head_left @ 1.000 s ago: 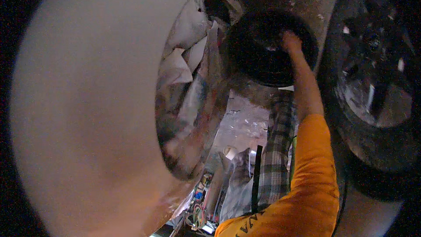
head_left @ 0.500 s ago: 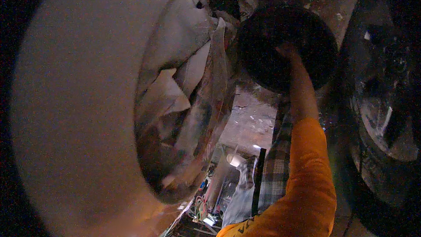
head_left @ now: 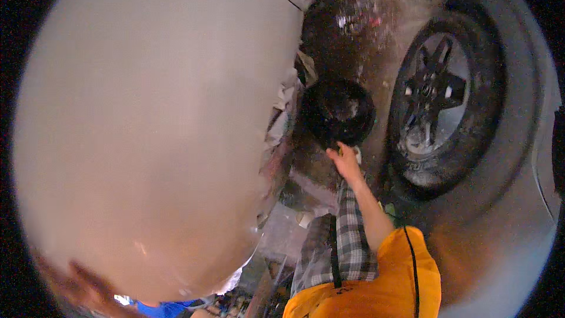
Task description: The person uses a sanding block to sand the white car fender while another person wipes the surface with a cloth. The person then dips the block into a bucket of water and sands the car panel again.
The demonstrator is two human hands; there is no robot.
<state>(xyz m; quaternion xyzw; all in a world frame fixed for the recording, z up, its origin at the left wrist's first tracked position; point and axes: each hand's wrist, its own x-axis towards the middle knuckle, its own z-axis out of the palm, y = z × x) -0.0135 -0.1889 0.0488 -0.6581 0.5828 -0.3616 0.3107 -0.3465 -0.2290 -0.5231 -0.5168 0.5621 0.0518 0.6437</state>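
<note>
So the black tub (head_left: 338,112) is the thing being worked with here, and I'll place everything off it. The right hand (head_left: 346,159) is right at the tub's near rim, fingers bent, but I honestly can't tell if they're clamped on the edge or just touching it. There's a bit of yellow at the fingertips too, too small to make out. Well off to the tub's lower left there's a blurry hand, probably the left hand (head_left: 97,291), over the pale car panel (head_left: 165,129); can't tell if it's pressing on it. Torn pale material (head_left: 282,97) sits just left of the tub, and a car wheel (head_left: 435,94) stands to its right with a gap between. My read: the step in hand is handling or reaching at the tub's rim. Next move, I'd say, calls for either a proper hold on that rim or fingers lifted clean over it, and keeping the tub level, since what's inside is too dark to judge.
</note>
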